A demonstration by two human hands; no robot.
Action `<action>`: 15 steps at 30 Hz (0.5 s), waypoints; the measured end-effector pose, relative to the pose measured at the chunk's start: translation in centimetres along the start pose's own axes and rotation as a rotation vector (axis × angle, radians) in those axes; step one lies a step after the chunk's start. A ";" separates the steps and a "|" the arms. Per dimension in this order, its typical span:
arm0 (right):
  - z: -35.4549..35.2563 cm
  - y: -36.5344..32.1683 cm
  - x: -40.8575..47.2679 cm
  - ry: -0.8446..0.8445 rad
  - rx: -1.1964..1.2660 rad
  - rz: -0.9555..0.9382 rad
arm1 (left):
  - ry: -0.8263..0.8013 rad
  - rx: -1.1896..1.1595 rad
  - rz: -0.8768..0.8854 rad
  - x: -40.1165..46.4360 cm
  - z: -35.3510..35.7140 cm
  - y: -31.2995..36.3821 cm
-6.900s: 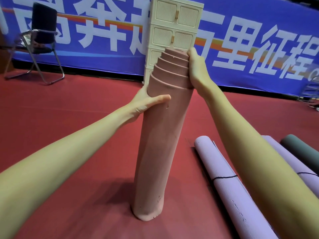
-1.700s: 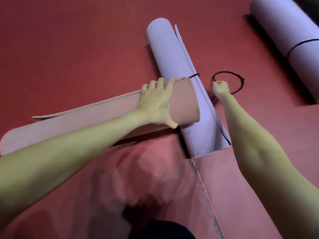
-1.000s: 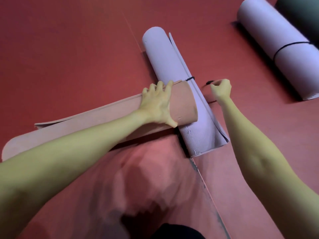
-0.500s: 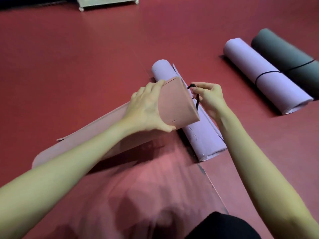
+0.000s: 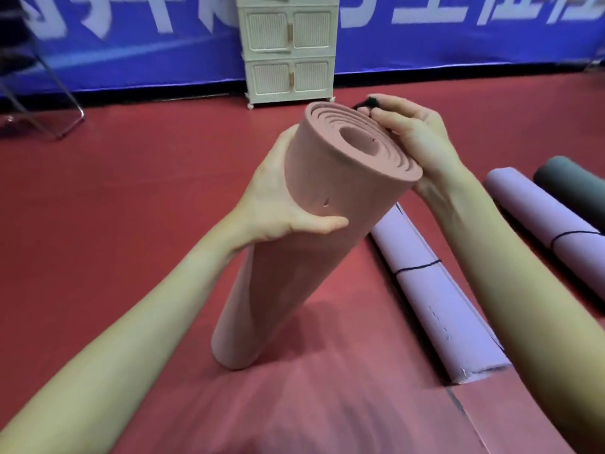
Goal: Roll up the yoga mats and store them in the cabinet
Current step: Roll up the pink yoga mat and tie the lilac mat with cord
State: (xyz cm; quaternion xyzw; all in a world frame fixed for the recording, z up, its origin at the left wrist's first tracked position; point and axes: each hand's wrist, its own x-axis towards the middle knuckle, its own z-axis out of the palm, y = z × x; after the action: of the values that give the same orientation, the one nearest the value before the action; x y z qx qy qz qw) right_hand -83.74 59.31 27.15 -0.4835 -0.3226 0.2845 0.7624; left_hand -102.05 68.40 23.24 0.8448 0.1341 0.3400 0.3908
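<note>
A rolled pink yoga mat (image 5: 294, 263) leans tilted with its lower end on the red floor and its spiral top end facing me. My left hand (image 5: 278, 204) grips it just below the top. My right hand (image 5: 412, 136) is at the far rim of the top end and pinches a black elastic band (image 5: 368, 102). A cream cabinet (image 5: 289, 50) with closed doors stands against the blue banner behind.
A rolled lilac mat (image 5: 435, 303) tied with a black band lies on the floor right of the pink one. Further right lie another lilac roll (image 5: 550, 217) and a dark grey roll (image 5: 573, 181). A metal chair's legs (image 5: 42, 103) are at the far left.
The pink mat lay on the floor under my left hand; now it is lifted, tilted up on one end. My right hand picked the black band off the floor and brought it to the mat's top.
</note>
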 end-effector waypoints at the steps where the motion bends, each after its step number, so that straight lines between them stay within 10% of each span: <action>1: 0.9 -0.5 0.4 -0.019 -0.005 -0.005 | 0.018 -0.026 0.012 0.1 -0.6 0.0; 11: 6.5 -2.3 2.5 -0.245 -0.223 -0.030 | -0.078 -0.339 -0.038 1.8 -4.8 -0.8; 15: 8.6 -1.7 2.7 -0.285 -0.211 -0.075 | 0.319 -0.657 -0.383 3.6 -5.4 -0.7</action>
State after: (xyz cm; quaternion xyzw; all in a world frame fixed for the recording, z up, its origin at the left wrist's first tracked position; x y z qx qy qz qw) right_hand -88.37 65.44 32.11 -0.5032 -0.4732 0.2861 0.6641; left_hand -103.09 73.70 26.90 0.5717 0.2319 0.4125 0.6703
